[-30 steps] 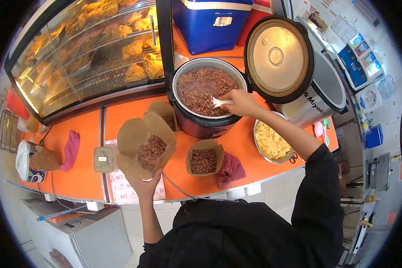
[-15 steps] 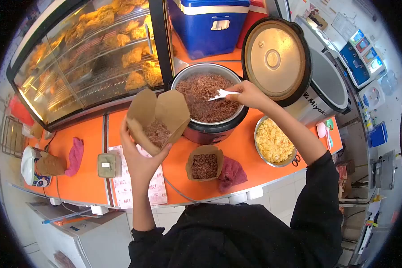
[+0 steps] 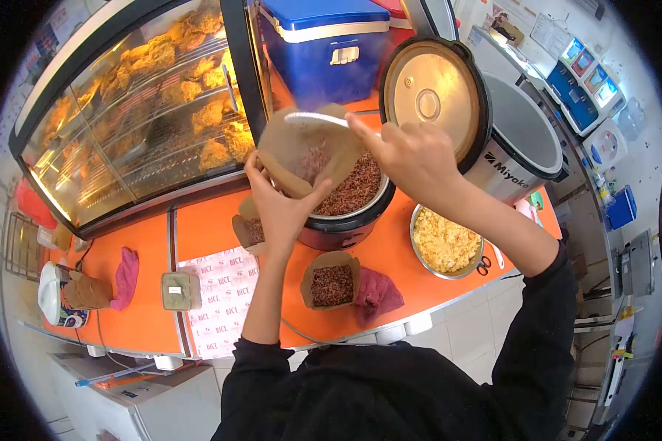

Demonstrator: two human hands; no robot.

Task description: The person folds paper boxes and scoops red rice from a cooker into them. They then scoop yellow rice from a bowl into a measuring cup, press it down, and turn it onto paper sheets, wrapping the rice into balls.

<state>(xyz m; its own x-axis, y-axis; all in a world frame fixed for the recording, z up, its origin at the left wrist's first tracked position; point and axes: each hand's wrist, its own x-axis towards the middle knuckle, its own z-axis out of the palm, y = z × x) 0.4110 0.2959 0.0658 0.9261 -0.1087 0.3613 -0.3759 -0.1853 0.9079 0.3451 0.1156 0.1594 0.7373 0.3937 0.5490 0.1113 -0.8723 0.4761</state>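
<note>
My left hand (image 3: 283, 206) is wrapped round a brown paper box (image 3: 290, 165) with some reddish rice inside, tilted over the left part of the rice cooker (image 3: 349, 224). The cooker holds brownish-red rice (image 3: 354, 189). At the box's right edge is my right hand (image 3: 417, 158), its fingers closed; the white spoon it held earlier is hidden or blurred. Two more paper boxes of red rice stand on the table, one (image 3: 331, 285) in front of the cooker and one (image 3: 248, 226) behind my left wrist.
A glass case (image 3: 125, 117) of fried chicken stands at left, a blue cooler (image 3: 327, 55) behind. The open lid (image 3: 430, 103) and a large steel cooker (image 3: 518, 147) are at right, near a bowl of yellow rice (image 3: 445, 242). A pink cloth (image 3: 377, 295) lies in front.
My left hand has moved the box up and right over the cooker, uncovering another box behind it. My right hand has risen out of the cooker to the box. The view has shifted slightly.
</note>
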